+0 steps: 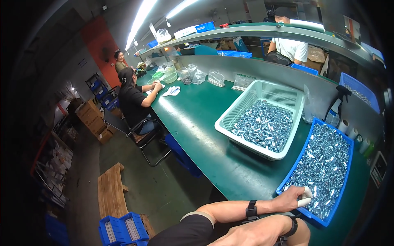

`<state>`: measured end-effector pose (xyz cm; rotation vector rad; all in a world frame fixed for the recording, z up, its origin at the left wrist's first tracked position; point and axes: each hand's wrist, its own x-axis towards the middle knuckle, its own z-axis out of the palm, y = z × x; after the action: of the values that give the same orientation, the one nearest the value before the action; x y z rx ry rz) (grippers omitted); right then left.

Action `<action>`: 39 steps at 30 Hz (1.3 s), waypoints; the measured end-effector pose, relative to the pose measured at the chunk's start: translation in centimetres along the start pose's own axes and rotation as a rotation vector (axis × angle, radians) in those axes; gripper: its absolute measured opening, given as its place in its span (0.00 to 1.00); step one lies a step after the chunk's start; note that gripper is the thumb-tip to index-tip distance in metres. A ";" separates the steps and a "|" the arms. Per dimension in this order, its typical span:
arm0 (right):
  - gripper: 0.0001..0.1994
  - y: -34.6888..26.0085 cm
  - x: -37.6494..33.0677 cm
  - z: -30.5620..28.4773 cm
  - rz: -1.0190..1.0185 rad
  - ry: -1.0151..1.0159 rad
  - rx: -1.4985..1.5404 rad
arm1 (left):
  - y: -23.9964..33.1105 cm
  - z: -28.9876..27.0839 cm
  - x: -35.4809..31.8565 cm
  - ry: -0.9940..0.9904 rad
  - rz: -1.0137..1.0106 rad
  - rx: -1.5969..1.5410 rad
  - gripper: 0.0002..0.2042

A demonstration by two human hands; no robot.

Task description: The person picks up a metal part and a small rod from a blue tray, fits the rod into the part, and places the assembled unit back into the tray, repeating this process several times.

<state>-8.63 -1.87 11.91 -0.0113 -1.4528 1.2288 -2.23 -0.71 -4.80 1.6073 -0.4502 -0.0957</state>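
Parts (324, 164) fill the blue bin (348, 172), whose long axis runs away from you; your left hand (293, 199) pinches one at its near corner, your right hand (250, 235) loose, short of it.

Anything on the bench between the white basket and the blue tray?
Head view: nothing. Only a narrow strip of bare green bench top separates the white basket from the blue tray. Both hold small silvery metal parts.

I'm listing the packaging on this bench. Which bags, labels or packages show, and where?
Clear plastic bags: row at the bench's far edge, limp.
Printed clear bag: behind the white basket, dark lettering.
Spray bottle: right, beside the blue tray, labelled.
Cardboard boxes: floor, left, brown.
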 end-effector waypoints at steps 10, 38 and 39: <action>0.12 1.2 0.4 -1.0 -0.066 -0.111 -0.305 | 0.2 0.1 0.1 -0.016 0.009 -0.024 0.08; 0.06 -1.9 -24.9 5.4 0.511 1.560 -1.754 | -0.3 -0.2 0.1 -0.108 0.042 -0.034 0.10; 0.06 -1.8 -25.3 5.6 0.510 1.563 -1.749 | -0.1 0.0 -0.2 -0.096 0.078 0.027 0.09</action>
<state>-3.38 -21.92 -3.77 -2.0450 -0.5585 -0.2917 -2.38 -0.67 -4.95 1.6148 -0.5901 -0.1081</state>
